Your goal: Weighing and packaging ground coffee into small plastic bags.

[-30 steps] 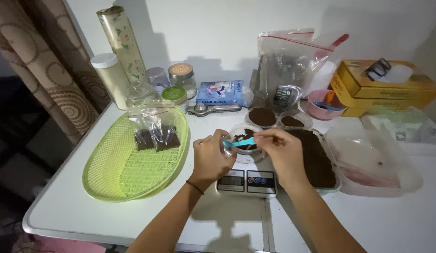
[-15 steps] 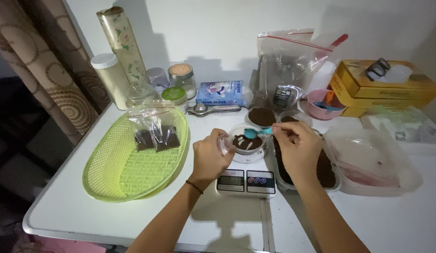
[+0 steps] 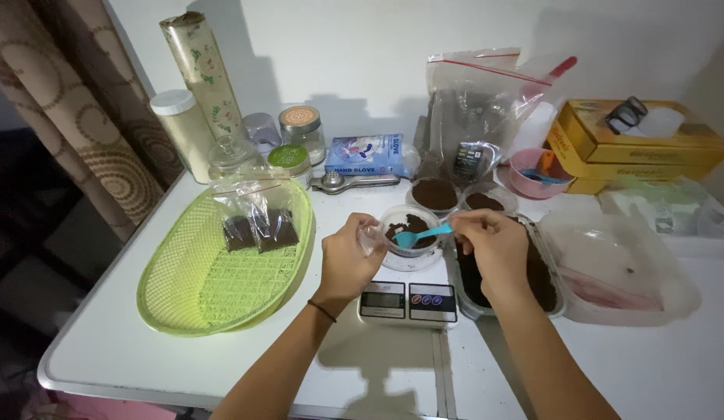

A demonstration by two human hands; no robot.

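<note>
My left hand [image 3: 345, 260] holds the rim of a small clear cup [image 3: 409, 232] of dark brown powder that stands on a digital kitchen scale [image 3: 408, 300]. My right hand [image 3: 494, 247] pinches a small turquoise spoon [image 3: 418, 235] whose bowl dips into the cup. Under my right hand lies a clear tray of the same brown powder [image 3: 539, 278], partly hidden by the hand.
A green woven basket [image 3: 214, 272] with two small filled bags [image 3: 259, 231] lies at the left. Behind stand jars, a patterned roll, a blue glove pack, a large zip bag [image 3: 480, 109], two filled cups, a pink bowl and yellow boxes [image 3: 634, 144]. A clear lid [image 3: 611, 264] lies at the right.
My right hand moved the spoon from the cup out toward the tray side and back, and the spoon's bowl now rests in the cup. The left hand stayed on the cup.
</note>
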